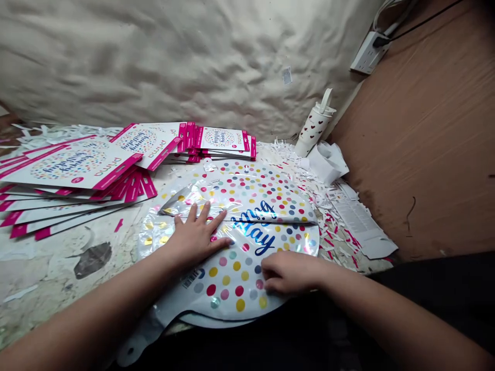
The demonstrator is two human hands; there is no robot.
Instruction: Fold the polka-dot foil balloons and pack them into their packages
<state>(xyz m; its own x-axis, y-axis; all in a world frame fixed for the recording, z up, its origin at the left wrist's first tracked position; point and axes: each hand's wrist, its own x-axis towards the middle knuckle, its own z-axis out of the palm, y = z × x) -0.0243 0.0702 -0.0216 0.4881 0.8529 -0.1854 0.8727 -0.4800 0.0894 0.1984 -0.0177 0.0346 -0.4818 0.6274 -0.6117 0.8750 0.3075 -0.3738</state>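
A flat round foil balloon (247,242) with coloured dots and blue lettering lies on the table in front of me, its far half folded over toward me. My left hand (197,234) lies flat on the folded part, fingers spread. My right hand (288,272) rests on the balloon's near right side, its fingers curled under and pressing on the foil. More flat balloons lie stacked beneath the top one.
Pink-and-white printed cards (77,170) are fanned in stacks at the left and back. A white cup with red hearts (313,129) stands at the back right beside paper scraps (332,216). A brown board (425,144) walls the right side; a power strip (369,51) hangs above.
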